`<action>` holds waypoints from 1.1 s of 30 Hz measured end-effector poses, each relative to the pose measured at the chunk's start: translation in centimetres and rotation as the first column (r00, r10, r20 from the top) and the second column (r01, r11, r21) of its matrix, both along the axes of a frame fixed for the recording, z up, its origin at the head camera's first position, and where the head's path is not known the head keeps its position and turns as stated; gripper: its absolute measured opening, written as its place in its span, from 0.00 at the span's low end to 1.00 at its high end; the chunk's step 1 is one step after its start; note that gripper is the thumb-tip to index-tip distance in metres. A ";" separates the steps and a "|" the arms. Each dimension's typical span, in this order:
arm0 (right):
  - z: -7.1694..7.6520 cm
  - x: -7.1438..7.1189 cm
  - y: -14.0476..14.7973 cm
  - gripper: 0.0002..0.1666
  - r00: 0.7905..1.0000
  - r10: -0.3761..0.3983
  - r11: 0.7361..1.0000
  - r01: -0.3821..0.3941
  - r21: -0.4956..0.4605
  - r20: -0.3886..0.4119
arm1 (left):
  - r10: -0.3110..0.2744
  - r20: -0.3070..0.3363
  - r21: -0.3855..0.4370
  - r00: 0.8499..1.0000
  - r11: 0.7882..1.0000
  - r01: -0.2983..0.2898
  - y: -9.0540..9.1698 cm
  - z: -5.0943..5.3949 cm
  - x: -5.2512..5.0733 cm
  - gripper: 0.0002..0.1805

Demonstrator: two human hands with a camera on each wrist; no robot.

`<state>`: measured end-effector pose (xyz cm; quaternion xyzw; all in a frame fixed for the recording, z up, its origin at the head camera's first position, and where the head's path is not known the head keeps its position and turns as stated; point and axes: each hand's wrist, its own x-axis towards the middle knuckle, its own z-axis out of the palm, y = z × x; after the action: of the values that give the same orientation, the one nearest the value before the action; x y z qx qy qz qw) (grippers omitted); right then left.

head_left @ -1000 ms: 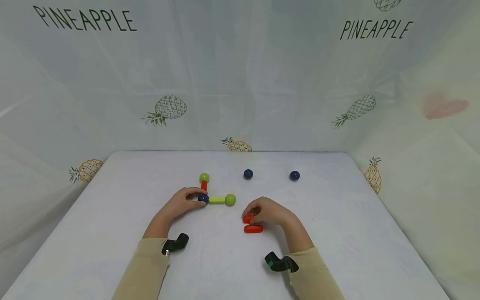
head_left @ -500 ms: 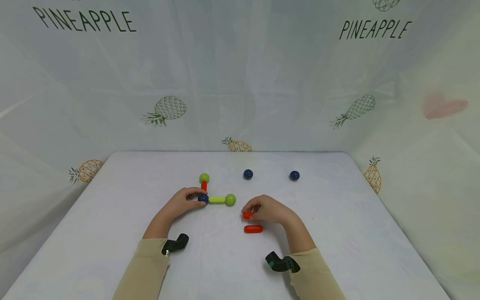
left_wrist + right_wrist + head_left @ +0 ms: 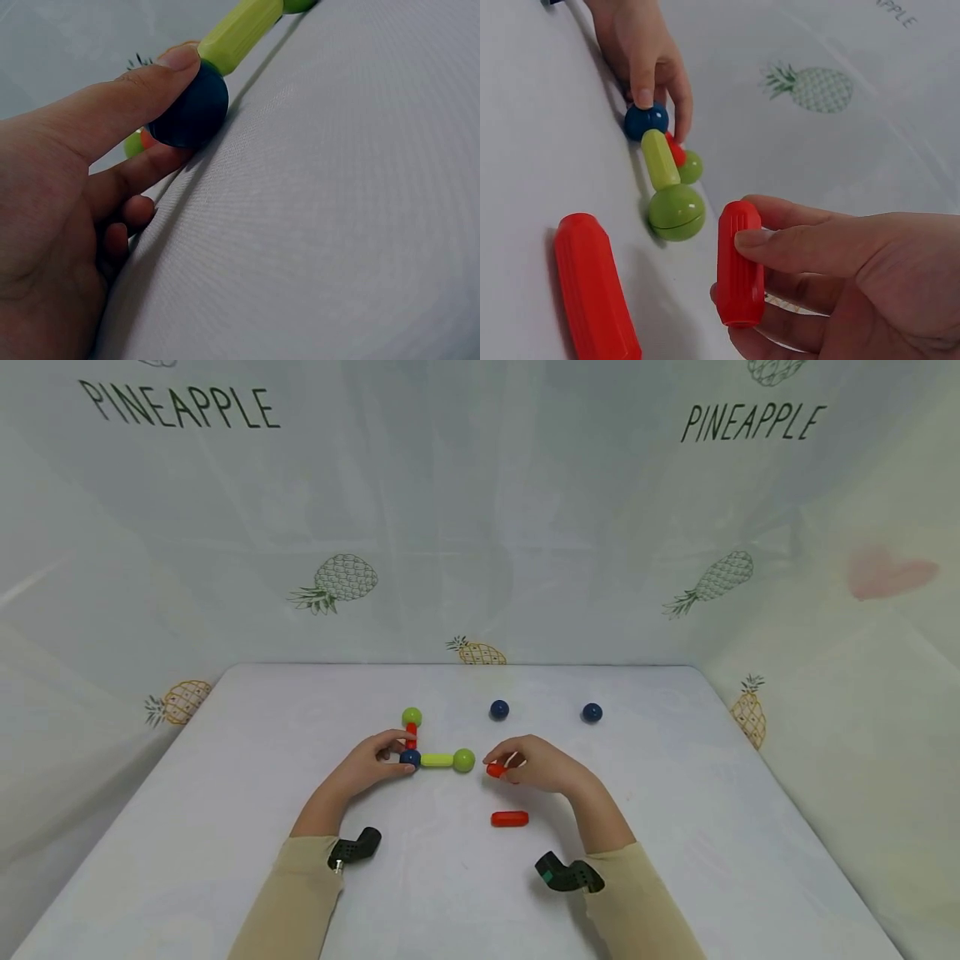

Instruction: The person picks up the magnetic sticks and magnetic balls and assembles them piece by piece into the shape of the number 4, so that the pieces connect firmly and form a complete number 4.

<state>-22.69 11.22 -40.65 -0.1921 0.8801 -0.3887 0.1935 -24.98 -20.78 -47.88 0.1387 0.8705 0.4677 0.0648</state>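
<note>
My left hand (image 3: pixel 372 760) pinches a dark blue ball (image 3: pixel 196 109) between thumb and fingers. From that ball a yellow-green rod (image 3: pixel 437 761) runs right to a green ball (image 3: pixel 463 760), and a red rod (image 3: pixel 411 735) runs back to another green ball (image 3: pixel 412 716). Together they form an L on the table. My right hand (image 3: pixel 542 763) holds a loose red rod (image 3: pixel 740 262) between thumb and fingers, a little above the cloth and just right of the green ball. Below it on the cloth lies a second loose red rod (image 3: pixel 510 819).
Two blue balls rest toward the back of the table, one (image 3: pixel 499 710) near the middle and one (image 3: pixel 592 713) farther right. The white-covered table (image 3: pixel 420 893) ends at a back edge, behind which a pineapple-print cloth (image 3: pixel 480 510) hangs.
The right hand has lifted its red rod from beside the other red rod and moved it away toward the back, near the green ball. My left hand stays on the blue ball.
</note>
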 end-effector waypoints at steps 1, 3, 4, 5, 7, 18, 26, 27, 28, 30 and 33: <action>0.1 -0.1 -0.1 0.19 1.000 -0.001 1.000 0.001 -0.004 0.002 | 0.004 0.001 0.002 1.000 1.000 -0.004 0.0 0.0 0.0 0.30; 0.3 -0.3 -0.2 0.19 1.000 -0.004 1.000 0.004 -0.011 0.002 | 0.012 -0.002 0.001 1.000 1.000 -0.012 0.0 0.0 0.0 0.32; 0.4 -0.4 -0.3 0.18 1.000 -0.006 1.000 0.006 -0.016 -0.001 | 0.016 -0.004 -0.005 1.000 1.000 -0.016 0.0 0.0 -0.1 0.33; 0.4 -0.5 -0.4 0.18 1.000 -0.007 1.000 0.007 -0.024 -0.007 | 0.021 -0.003 -0.007 1.000 1.000 -0.021 0.0 0.0 -0.1 0.34; 0.5 -0.7 -0.5 0.17 1.000 -0.015 0.999 0.015 -0.036 -0.016 | 0.030 0.000 -0.011 1.000 0.999 -0.030 0.1 0.1 -0.1 0.35; 0.5 -2.4 -1.3 0.17 0.998 -0.053 0.992 0.048 -0.116 -0.035 | 0.052 0.017 -0.010 0.998 0.999 -0.052 0.1 -0.2 -0.3 0.41; 0.3 -3.4 -2.1 0.15 0.992 -0.117 0.972 0.106 -0.210 -0.039 | 0.060 0.031 0.001 0.998 0.998 -0.060 0.2 -0.1 -0.3 0.43; 0.3 -3.5 -2.2 0.16 0.991 -0.127 0.969 0.116 -0.219 -0.035 | 0.061 0.032 0.000 0.998 0.998 -0.061 0.2 -0.1 -0.3 0.43; 0.3 -3.6 -2.3 0.16 0.990 -0.135 0.966 0.123 -0.227 -0.039 | 0.062 0.032 0.000 0.998 0.998 -0.062 0.2 -0.1 -0.3 0.43; 0.1 -3.9 -2.6 0.16 0.987 -0.156 0.961 0.140 -0.240 -0.047 | 0.064 0.032 -0.001 0.997 0.998 -0.064 0.2 -0.1 -0.3 0.42; -0.2 -4.3 -3.0 0.16 0.980 -0.191 0.948 0.171 -0.267 -0.050 | 0.064 0.030 -0.002 0.997 0.998 -0.064 0.2 -0.1 -0.3 0.42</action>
<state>-27.02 8.27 -40.83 -0.1487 0.8418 -0.5098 0.0968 -25.28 -20.57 -48.00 0.1035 0.8737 0.4712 0.0629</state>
